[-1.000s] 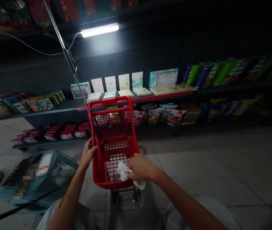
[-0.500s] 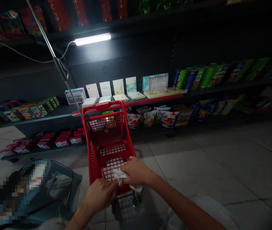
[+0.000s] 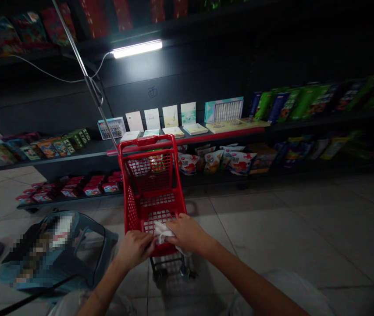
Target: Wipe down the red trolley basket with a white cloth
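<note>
A small red plastic shopping cart (image 3: 131, 213) with grid walls stands in front of me, its near end towards me. My left hand (image 3: 137, 248) is closed over the near left corner of its rim, thumb side close to a white cloth. My right hand (image 3: 188, 232) holds the white cloth (image 3: 162, 231) bunched under its fingers against the near rim. Part of the cloth hangs below that hand, outside the cart. The fingertips of both hands are partly hidden.
Behind the cart runs a dark shelf (image 3: 108, 146) with notebooks (image 3: 170, 116), boxes and snack bags (image 3: 213, 160). A lit tube lamp (image 3: 137, 48) hangs above, beside a slanted metal pole (image 3: 91, 87). A blue-grey plastic stool (image 3: 90, 228) with blurred items stands at left.
The view has swung slightly left, so the shelves sit further right. Both hands and the cart's near edge appear a little higher. The cloth stays in my right hand.
</note>
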The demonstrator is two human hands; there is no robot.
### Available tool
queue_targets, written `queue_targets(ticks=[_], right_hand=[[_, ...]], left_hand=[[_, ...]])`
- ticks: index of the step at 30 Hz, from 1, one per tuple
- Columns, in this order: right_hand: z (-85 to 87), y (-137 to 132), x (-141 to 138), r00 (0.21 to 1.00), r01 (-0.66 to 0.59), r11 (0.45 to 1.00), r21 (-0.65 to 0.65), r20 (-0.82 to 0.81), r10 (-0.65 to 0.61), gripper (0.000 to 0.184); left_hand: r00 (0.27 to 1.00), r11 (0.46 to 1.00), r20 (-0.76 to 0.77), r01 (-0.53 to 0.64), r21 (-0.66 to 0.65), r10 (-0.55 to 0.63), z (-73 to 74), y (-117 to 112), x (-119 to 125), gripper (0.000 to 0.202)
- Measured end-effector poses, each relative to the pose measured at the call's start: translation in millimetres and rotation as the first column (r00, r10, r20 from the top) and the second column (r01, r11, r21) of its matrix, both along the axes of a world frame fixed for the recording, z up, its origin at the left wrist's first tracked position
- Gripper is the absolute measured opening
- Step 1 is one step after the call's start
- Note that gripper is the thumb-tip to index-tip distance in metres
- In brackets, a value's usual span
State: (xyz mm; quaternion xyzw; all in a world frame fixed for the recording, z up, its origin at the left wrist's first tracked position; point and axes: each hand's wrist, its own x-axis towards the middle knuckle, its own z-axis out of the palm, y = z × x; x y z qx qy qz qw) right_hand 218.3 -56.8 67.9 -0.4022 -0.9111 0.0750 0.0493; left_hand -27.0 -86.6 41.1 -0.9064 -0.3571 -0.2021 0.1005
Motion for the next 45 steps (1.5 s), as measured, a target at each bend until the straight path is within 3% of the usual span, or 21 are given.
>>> queue_targets(ticks=[12,16,23,28,31,34,40,45], right_hand=[[10.6,-2.0,-9.4,0.998,-0.057,0.998,-0.016,0.028,0.057,0.031],[6.2,-3.8,-16.3,0.998,-0.054,0.998,-0.026,-0.040,0.053,0.031],[-6.0,-10.4,-30.2,0.985,-0.016,1.000,-0.012,-0.171,0.014,0.026],[-7.4,-19.5,-35.8,0.977,0.008,1.000,-0.010,-0.212,-0.010,0.025],[-7.7,-22.1,-36.1,0.978,0.001,1.000,-0.020,-0.208,-0.005,0.029],[-6.9,-18.9,-32.0,0.981,-0.055,0.998,-0.003,-0.187,0.054,0.033],[0.5,-0.1,-7.3,0.955,-0.252,0.968,0.018,-0.158,0.251,0.039],[5.5,11.1,7.0,0.950,-0.243,0.969,0.039,-0.190,0.246,0.035]], left_hand=[[0.998,0.997,0.045,0.037,0.070,-0.040,-1.3,16.8,-17.4,0.025],[0.994,0.995,0.095,0.042,0.091,-0.051,-4.9,25.0,-30.4,0.029],[0.977,0.993,0.180,-0.113,-0.033,0.118,-11.5,34.5,-52.9,0.037],[0.925,0.962,0.264,-0.256,-0.096,0.273,-12.3,11.7,-27.6,0.026],[0.921,0.962,0.276,-0.266,-0.067,0.274,-17.1,-0.4,-10.2,0.017],[0.932,0.969,0.270,-0.247,-0.013,0.242,-22.4,-3.0,-4.8,0.024],[0.937,0.981,0.304,-0.189,0.031,0.171,-26.6,1.3,-11.8,0.030],[0.944,0.991,0.312,-0.127,0.040,0.108,-27.0,3.8,-26.7,0.032]])
